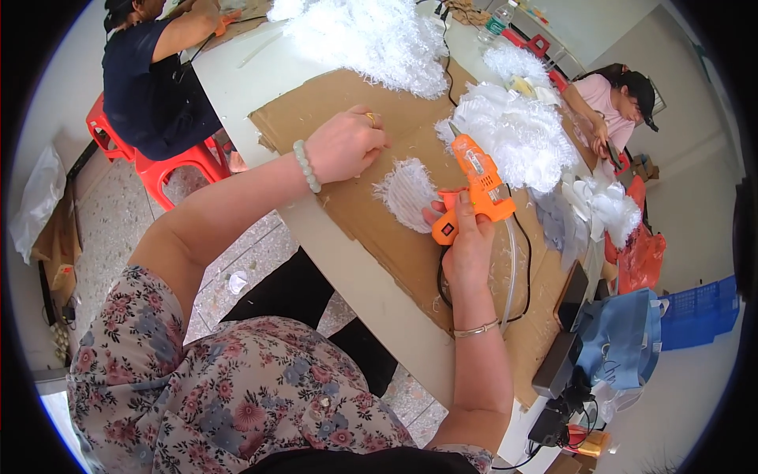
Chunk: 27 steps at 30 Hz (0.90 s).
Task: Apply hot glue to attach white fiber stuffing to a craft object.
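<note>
White patch (407, 196): lay flat on the cardboard (316, 99).
Left hand (347, 146): curled at the patch's ten o'clock; whether it held anything could not be told.
Right hand (467, 249): closed round the orange glue gun (480, 178), four o'clock.
Containers: a bottle (498, 22) stood at one o'clock, a blue bag (628, 332) and blue basket (699, 316) near four; contents unclear.
</note>
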Available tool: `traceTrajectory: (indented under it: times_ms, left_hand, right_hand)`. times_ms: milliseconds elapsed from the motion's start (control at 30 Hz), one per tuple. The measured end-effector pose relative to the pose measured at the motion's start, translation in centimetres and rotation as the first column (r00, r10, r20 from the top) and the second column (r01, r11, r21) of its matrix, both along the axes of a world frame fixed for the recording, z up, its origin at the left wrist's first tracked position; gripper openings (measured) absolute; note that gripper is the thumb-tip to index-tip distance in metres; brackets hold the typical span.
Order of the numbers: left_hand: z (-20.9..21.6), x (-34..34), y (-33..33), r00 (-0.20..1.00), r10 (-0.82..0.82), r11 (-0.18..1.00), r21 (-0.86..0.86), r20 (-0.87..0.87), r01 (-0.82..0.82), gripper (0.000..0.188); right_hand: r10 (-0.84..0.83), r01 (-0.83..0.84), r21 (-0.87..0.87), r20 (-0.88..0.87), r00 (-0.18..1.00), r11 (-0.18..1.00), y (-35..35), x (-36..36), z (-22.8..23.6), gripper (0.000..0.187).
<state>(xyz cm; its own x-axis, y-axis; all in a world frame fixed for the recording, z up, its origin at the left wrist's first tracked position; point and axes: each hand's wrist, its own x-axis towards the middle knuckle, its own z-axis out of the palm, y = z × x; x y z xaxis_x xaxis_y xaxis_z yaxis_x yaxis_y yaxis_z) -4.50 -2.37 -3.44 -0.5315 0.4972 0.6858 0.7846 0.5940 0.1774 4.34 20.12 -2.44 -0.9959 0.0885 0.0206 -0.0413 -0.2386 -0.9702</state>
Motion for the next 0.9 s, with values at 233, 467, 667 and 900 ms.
traceTrajectory:
  times_ms: [233, 467, 667, 900]
  left_hand:
    - [-1.1, -1.2, 2.4, 0.995, -0.032, 0.998, -0.042, 0.093, 0.036, 0.006]
    - [-0.7, -0.7, 3.2, 0.965, -0.182, 0.983, 0.040, 0.188, 0.178, 0.004]
    - [0.4, -0.5, 3.1, 0.953, -0.177, 0.978, 0.152, 0.244, 0.143, 0.004]
    - [-0.5, -1.9, 3.3, 0.951, -0.013, 0.999, 0.052, 0.310, -0.003, 0.008]
  right_hand:
    - [0.009, -0.009, -0.009, 0.004, 1.000, 1.000, -0.1, -0.1, -0.4, 0.023]
    - [-0.015, 0.015, -0.022, 0.003, 1.000, 1.000, -0.2, 0.0, -0.3, 0.023]
    - [-0.044, 0.044, -0.061, -0.006, 0.999, 0.997, 0.0, 0.0, -0.5, 0.024]
    - [-0.026, 0.027, -0.039, 0.005, 1.000, 0.999, -0.2, 0.0, -0.4, 0.026]
